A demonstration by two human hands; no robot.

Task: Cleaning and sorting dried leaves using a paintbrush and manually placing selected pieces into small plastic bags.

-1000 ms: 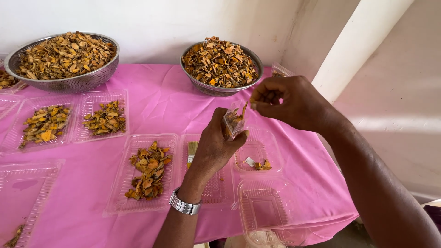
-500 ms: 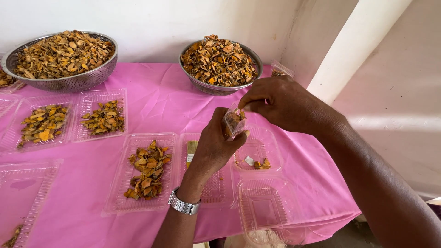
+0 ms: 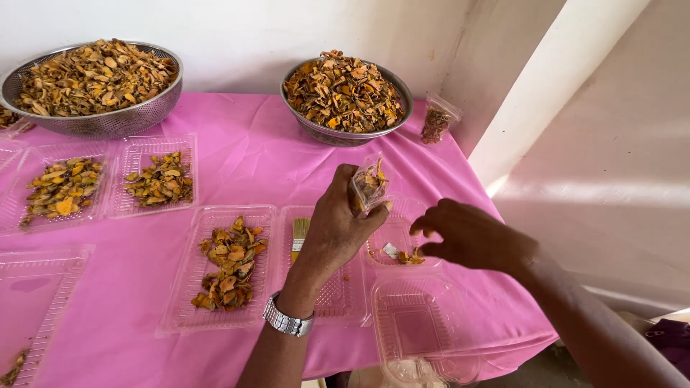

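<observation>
My left hand (image 3: 338, 230), with a metal watch on its wrist, holds up a small clear bag (image 3: 369, 185) partly filled with dried yellow-brown chips. My right hand (image 3: 474, 237) hovers to the right of the bag, fingers curled and empty, above a small clear tray (image 3: 402, 244) with a few chips and a white scrap in it. Below my left hand lies a clear tray (image 3: 327, 287) with a small brush (image 3: 299, 237) in it. To its left stands a tray (image 3: 223, 269) filled with dried chips.
Two metal bowls of dried chips (image 3: 93, 82) (image 3: 346, 97) stand at the back of the pink table (image 3: 244, 158). Two filled trays (image 3: 154, 176) (image 3: 57, 187) sit at left. A filled small bag (image 3: 437, 118) leans by the wall. An empty clamshell box (image 3: 424, 323) overhangs the near right edge.
My right hand has come off the top of the small bag and dropped down to the right. My left hand still holds the bag up.
</observation>
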